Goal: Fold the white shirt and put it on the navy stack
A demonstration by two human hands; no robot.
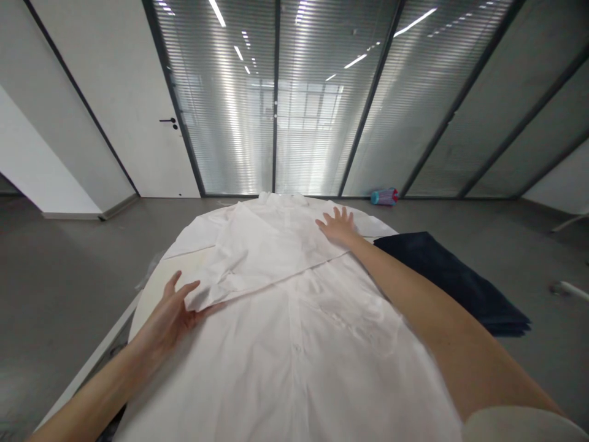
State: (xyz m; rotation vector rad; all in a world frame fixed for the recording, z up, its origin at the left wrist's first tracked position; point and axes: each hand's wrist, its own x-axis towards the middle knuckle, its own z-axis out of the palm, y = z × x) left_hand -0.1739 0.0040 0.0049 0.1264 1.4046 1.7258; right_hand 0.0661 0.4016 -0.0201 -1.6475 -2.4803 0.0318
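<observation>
White garment (276, 245): lying across the rounded tabletop (154, 294), its collar pointing toward 12 o'clock, a loose hem running diagonally across the middle; whether one garment or two is making up the layers, cannot tell.

Right hand (338, 227): pressing flat at 1 o'clock, fingers spreading over the cloth.

Left hand (172, 316): meeting the hem's corner at 8 o'clock, some fingers reaching beneath it, two standing apart above; whether these are pinching cloth, cannot tell.

Dark folded cloth (451, 282): lying at 3 o'clock, beside the right forearm.

Hazards: the corner may be slipping off the left fingers if they are only supporting it; uneven pulling against the pressing palm may be skewing the hem; the right forearm, crossing low, may be dragging creases into the lower cloth.
</observation>
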